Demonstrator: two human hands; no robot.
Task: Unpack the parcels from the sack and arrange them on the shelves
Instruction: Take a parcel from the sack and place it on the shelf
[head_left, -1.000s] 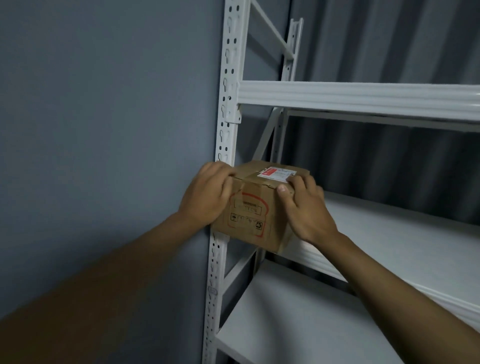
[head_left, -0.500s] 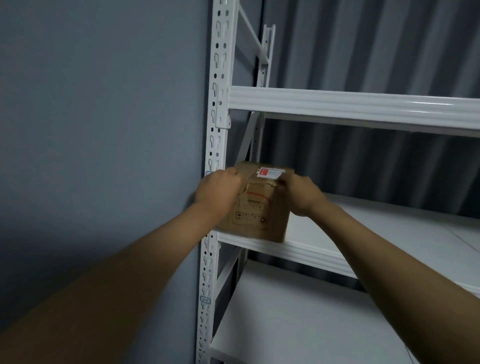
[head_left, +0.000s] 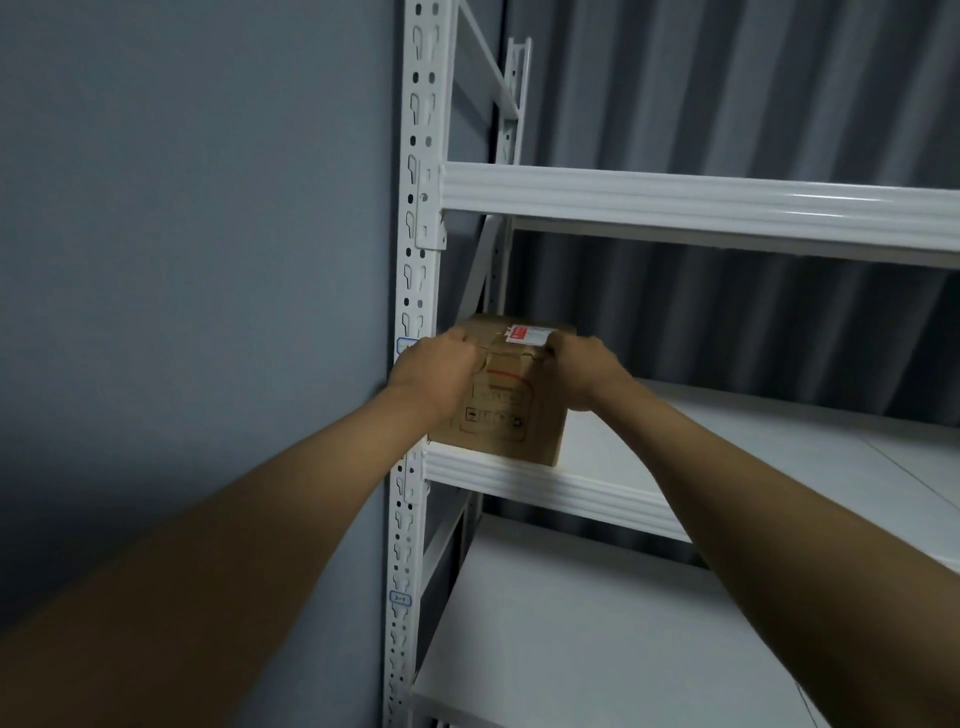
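A small brown cardboard box with red print and a white-and-red label on top rests on the left end of the middle white shelf, close to the front edge. My left hand grips its upper left corner. My right hand grips its upper right edge. The sack is out of view.
A white perforated upright post stands just left of the box, against a grey wall. Another shelf beam runs above and a lower shelf lies below. A grey ribbed curtain hangs behind the rack.
Both hands carried the box from in front of the shelf edge up and back onto the middle shelf, where its bottom now rests flat.
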